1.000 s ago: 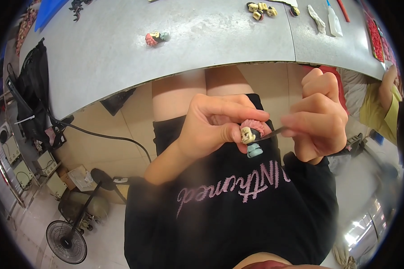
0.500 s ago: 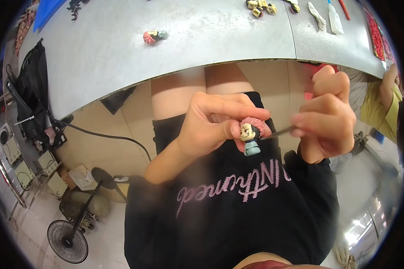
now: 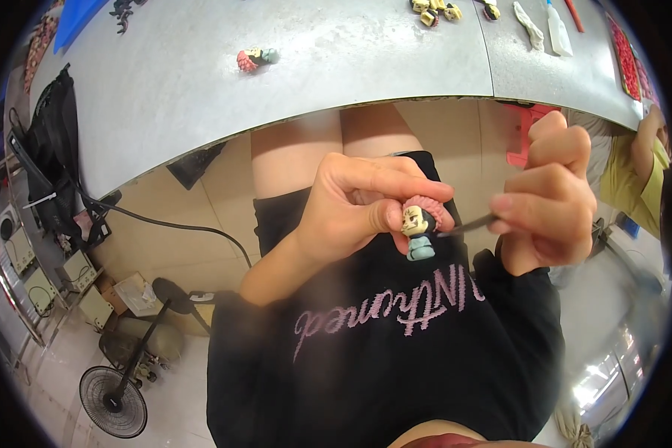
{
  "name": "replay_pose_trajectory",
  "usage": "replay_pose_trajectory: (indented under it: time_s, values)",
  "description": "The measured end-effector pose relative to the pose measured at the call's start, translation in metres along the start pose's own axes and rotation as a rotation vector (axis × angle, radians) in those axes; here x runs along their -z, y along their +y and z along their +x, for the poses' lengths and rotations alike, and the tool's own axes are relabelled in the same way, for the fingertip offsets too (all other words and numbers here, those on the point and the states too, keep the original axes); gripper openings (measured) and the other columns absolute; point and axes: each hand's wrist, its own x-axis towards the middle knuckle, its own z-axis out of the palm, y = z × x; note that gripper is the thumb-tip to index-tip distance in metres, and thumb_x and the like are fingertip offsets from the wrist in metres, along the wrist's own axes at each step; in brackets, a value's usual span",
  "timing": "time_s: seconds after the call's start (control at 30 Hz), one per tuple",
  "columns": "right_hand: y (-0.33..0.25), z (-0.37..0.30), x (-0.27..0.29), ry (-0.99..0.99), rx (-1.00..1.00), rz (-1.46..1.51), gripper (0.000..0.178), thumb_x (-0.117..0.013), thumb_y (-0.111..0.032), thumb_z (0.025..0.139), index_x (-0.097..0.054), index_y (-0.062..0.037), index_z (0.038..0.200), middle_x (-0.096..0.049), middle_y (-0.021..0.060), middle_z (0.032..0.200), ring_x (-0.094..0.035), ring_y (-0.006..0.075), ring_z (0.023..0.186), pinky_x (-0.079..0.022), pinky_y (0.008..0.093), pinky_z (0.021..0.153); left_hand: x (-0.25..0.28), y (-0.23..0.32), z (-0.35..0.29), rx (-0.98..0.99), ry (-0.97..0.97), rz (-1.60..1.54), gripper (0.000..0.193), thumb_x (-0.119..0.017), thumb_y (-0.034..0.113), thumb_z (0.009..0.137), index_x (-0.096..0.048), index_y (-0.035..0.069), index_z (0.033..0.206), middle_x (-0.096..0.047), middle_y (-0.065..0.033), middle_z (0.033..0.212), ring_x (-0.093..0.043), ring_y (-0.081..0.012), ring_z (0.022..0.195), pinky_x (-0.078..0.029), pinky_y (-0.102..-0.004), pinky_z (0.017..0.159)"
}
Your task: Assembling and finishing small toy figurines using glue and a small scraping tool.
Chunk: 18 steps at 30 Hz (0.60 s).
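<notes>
Between the thumb and fingers of my left hand (image 3: 347,205) is a small figurine (image 3: 420,249) with pink ridged hair, a cream face and a teal lower body. It is held upright over my lap, off the table. My right hand (image 3: 549,205), curled closed to the right of it, grips a thin dark tool (image 3: 470,224). The tool's tip reaches the figurine's right side, by the black part under the hair. I cannot tell the tool's exact kind or whether the tip touches. A similar pink-haired figurine (image 3: 255,58) lies on its side on the table.
The grey metal table (image 3: 313,75) has its near edge beyond my hands. On it are several cream-and-black figurine parts (image 3: 431,13), a white cloth (image 3: 528,30) and a clear bottle (image 3: 558,33). A person in yellow (image 3: 646,175) sits at right. A black bag (image 3: 56,134) hangs at left, near a fan (image 3: 113,403).
My right hand and the tool have shifted slightly right. The figurine in my left hand has moved a touch right and turned a little.
</notes>
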Motion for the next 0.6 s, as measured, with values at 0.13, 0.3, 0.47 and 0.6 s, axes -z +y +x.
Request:
replay_pose_trajectory:
  time_s: [0.13, 0.3, 0.47, 0.6]
  values:
    - [-0.002, 0.0003, -0.0027, -0.007, 0.006, 0.022, 0.023, -0.068, -0.012, 0.066, -0.055, -0.0042, 0.084, -0.05, 0.0049, 0.06, -0.034, 0.0199, 0.064, -0.026, 0.0348, 0.053, -0.0019, 0.0027, -0.0002, 0.022, 0.005, -0.01, 0.039, -0.064, 0.019, 0.08, -0.058, -0.011, 0.103, -0.061, -0.0169, 0.088, -0.064, -0.0242, 0.08, -0.053, -0.0212, 0.053]
    - [0.0027, -0.0008, 0.0005, -0.058, 0.097, 0.008, 0.023, -0.067, -0.013, 0.068, -0.055, -0.0045, 0.086, -0.051, 0.0046, 0.061, -0.035, 0.0197, 0.064, -0.025, 0.0343, 0.053, -0.0001, 0.0002, -0.0002, -0.003, -0.004, 0.048, 0.04, -0.065, 0.02, 0.08, -0.058, -0.011, 0.103, -0.061, -0.0168, 0.088, -0.064, -0.0235, 0.08, -0.053, -0.0214, 0.053]
    - [-0.0011, 0.0017, -0.0013, -0.02, 0.041, -0.037, 0.023, -0.067, -0.013, 0.068, -0.055, -0.0048, 0.086, -0.051, 0.0042, 0.061, -0.034, 0.0195, 0.063, -0.025, 0.0338, 0.052, -0.0033, 0.0033, -0.001, 0.046, 0.008, 0.019, 0.039, -0.064, 0.021, 0.08, -0.058, -0.011, 0.104, -0.061, -0.0166, 0.088, -0.064, -0.0233, 0.08, -0.052, -0.021, 0.052]
    - [0.0049, 0.0005, -0.001, -0.048, 0.147, 0.014, 0.023, -0.067, -0.013, 0.067, -0.055, -0.005, 0.086, -0.051, 0.0037, 0.061, -0.034, 0.0194, 0.063, -0.024, 0.0336, 0.052, -0.0018, 0.003, 0.0001, 0.042, 0.005, 0.005, 0.039, -0.064, 0.02, 0.081, -0.059, -0.01, 0.104, -0.061, -0.0163, 0.087, -0.064, -0.0226, 0.079, -0.052, -0.0204, 0.052]
